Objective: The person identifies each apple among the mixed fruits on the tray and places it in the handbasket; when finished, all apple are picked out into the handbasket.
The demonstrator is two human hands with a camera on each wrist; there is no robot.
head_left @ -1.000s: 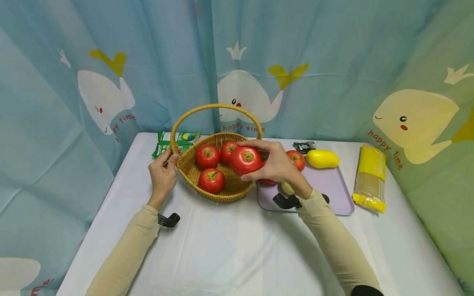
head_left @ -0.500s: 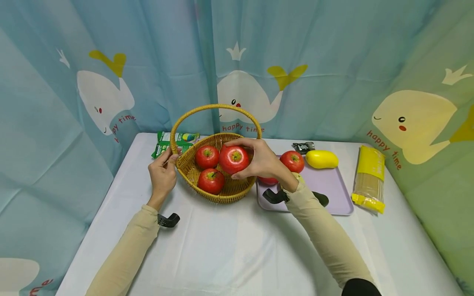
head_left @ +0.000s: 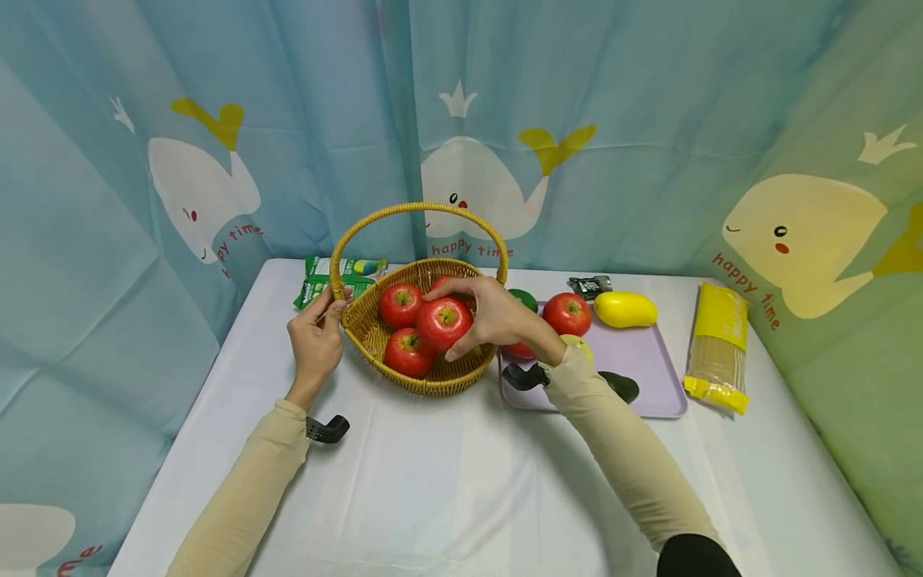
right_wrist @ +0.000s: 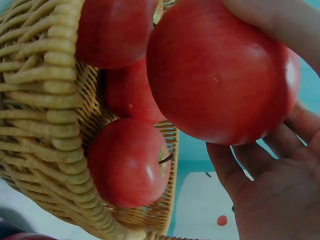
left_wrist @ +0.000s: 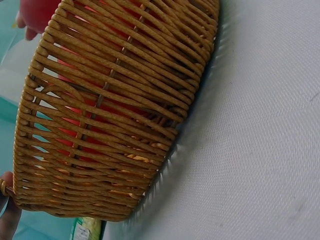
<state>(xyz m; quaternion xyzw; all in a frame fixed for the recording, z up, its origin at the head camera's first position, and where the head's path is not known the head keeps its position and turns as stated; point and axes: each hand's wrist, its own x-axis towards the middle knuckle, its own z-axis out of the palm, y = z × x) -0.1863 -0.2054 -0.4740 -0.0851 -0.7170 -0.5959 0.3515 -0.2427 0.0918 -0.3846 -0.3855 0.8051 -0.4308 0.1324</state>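
A red apple (head_left: 443, 322) is gripped between the thumb and fingers of my right hand (head_left: 496, 314), over the right half of a wicker basket (head_left: 375, 336). Inside the basket lie three more red apples: one at the back left (head_left: 401, 305), one in front (head_left: 409, 353), and one partly hidden behind my right hand. In the right wrist view the held apple (right_wrist: 225, 70) is above the basket rim. My left hand (head_left: 317, 335) pinches the basket's left end at the foot of its arched handle (head_left: 418, 207); only its fingertips (left_wrist: 9, 220) show in the left wrist view.
Right of the basket, a lilac tray (head_left: 659, 377) bears red apples (head_left: 567, 313), a yellow mango-shaped fruit (head_left: 626, 309) and a dark green item (head_left: 618, 386). A yellow noodle packet (head_left: 719, 344) lies farther right. Green packets (head_left: 339, 276) lie behind the basket; a small black packet (head_left: 590, 287) sits behind the tray.
My right hand has carried its apple leftward and slightly down, farther over the basket, uncovering more of the tray. My left hand has stayed at the handle's foot.
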